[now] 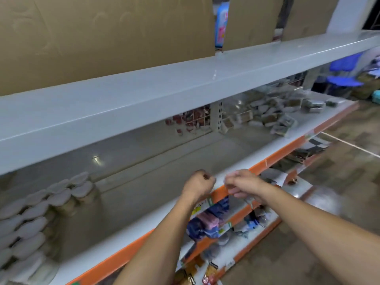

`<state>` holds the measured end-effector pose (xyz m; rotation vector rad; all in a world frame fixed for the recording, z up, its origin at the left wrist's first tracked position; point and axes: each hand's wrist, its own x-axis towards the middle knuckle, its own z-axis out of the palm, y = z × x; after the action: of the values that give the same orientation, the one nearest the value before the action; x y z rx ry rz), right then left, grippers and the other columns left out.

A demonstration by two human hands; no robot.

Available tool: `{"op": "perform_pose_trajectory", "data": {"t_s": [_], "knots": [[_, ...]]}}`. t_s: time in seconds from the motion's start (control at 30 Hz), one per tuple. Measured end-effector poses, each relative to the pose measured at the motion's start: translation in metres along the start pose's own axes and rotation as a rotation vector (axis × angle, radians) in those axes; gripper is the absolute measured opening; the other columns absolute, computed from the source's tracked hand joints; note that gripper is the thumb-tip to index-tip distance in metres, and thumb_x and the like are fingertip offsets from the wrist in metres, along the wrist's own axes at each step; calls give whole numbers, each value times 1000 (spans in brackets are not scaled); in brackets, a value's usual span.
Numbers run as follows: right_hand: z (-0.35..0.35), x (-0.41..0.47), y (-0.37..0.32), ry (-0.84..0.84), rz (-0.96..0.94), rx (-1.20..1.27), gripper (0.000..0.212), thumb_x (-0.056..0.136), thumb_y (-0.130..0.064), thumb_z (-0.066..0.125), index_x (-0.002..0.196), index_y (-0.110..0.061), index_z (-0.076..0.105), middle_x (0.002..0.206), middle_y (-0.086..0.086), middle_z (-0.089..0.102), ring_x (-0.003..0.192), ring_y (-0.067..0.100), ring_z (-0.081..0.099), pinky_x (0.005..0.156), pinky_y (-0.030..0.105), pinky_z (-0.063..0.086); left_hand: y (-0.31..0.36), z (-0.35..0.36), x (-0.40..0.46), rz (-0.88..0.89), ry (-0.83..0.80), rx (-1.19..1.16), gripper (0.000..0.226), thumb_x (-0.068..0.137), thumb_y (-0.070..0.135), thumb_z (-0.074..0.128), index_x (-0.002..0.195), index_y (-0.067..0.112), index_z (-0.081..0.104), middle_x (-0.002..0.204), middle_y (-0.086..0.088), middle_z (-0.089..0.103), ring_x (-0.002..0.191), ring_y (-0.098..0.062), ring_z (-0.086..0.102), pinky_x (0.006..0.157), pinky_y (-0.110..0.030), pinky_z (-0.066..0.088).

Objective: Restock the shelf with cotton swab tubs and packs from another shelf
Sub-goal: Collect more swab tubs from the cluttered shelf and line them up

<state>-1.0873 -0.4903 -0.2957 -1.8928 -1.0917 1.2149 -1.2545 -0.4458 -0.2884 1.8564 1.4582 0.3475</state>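
Rows of round cotton swab tubs (30,221) with pale lids stand stacked at the left end of the white shelf (148,202). Further right on the same shelf lies a loose heap of cotton swab packs (273,114). My left hand (198,185) hovers over the shelf's front edge with its fingers curled into a fist, holding nothing I can see. My right hand (241,185) is just beside it, fingers loosely curled, also empty. The view is blurred by motion.
A grey upper shelf (185,83) carries cardboard boxes (92,33). Orange-edged lower shelves (226,229) hold mixed small goods. A white upright post (218,118) divides the shelf. Tiled floor (339,202) lies to the right, with blue chairs (343,73) beyond.
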Motion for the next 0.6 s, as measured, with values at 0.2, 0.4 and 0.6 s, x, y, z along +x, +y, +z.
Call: {"op": "perform_pose_trajectory", "data": {"t_s": [0.2, 0.4, 0.6], "knots": [[-77, -12, 39, 85, 56, 74, 19, 90, -30, 68, 106, -20, 67, 98, 3, 74, 83, 16, 70, 70, 27, 57, 54, 67, 18, 51, -95, -93, 17, 89, 34, 64, 85, 18, 70, 82, -3, 72, 70, -14, 61, 63, -23, 43], [-149, -21, 73, 188, 78, 117, 12, 90, -29, 68, 99, -23, 70, 91, -1, 76, 74, 9, 73, 53, 19, 53, 108, 124, 42, 31, -202, -224, 27, 93, 24, 62, 68, 17, 54, 68, -9, 57, 66, -20, 50, 68, -32, 41], [-211, -27, 105, 268, 75, 258, 13, 89, -18, 66, 101, -16, 72, 91, 5, 76, 68, 9, 70, 65, 26, 55, 164, 170, 57, 48, -299, -260, 19, 90, 29, 61, 72, 21, 58, 70, -4, 57, 63, -19, 51, 46, -19, 33]]}}
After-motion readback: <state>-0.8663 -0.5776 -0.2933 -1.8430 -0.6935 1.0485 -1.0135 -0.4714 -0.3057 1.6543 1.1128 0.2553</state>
